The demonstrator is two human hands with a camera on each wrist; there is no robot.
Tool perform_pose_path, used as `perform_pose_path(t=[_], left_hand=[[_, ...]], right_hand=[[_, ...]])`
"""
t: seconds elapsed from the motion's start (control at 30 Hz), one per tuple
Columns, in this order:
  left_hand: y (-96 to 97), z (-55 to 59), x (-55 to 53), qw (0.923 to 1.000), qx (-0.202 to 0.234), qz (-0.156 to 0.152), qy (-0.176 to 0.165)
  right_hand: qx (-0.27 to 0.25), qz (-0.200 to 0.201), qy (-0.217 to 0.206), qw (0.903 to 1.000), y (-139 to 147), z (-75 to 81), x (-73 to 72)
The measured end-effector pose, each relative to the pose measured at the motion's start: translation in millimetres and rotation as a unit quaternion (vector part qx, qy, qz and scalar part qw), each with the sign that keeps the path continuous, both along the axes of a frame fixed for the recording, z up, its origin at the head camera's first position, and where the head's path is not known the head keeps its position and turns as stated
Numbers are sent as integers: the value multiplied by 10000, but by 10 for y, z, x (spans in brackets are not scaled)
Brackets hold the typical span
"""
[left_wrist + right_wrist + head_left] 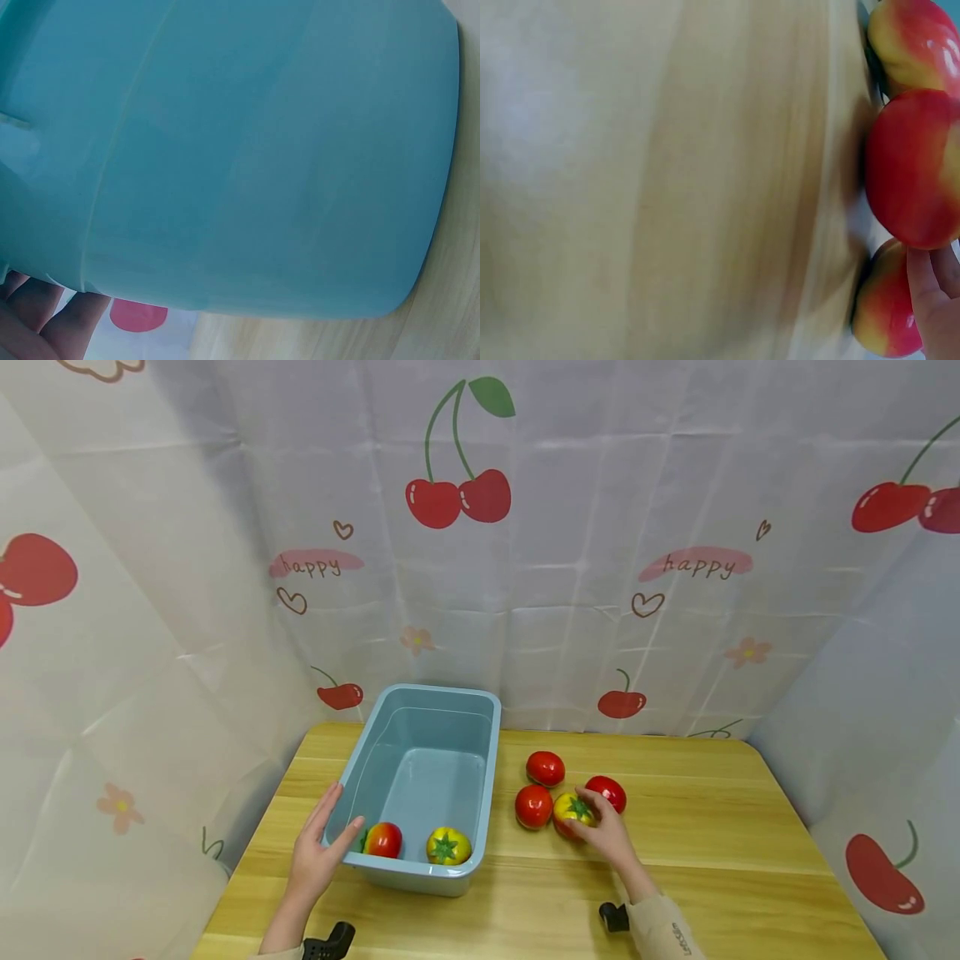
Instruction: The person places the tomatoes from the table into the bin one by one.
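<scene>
While our left hand (318, 843) lies across the lower-left corner of the blue tub (423, 882), thumb and fingers spread, our right hand (603, 837), the nearer one, pinches the yellow-topped tomato (573, 810) right of centre, lower frame. It's roundish; we read no long axis. Tub's to its left. Wooden table (712, 827) below; red tomatoes (533, 807) crowd its left, upper-left and upper-right, so room's tight.
</scene>
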State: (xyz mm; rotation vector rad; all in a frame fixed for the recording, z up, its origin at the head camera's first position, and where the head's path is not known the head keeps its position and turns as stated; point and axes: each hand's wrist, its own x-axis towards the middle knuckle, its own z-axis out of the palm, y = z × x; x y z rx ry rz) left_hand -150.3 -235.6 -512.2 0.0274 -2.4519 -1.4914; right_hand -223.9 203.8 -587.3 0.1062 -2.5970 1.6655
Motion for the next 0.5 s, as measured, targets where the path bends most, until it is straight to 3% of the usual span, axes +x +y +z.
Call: perform_pose_path(t=[0.3,0.5], left_hand=[[2,-5,-1,10000,-3,-9,13],[1,-4,-1,10000,24,-14,3]], right_hand=[[128,137,-226,9996,-29,6,83],[96,85,-150,9998,-36,-10,95]])
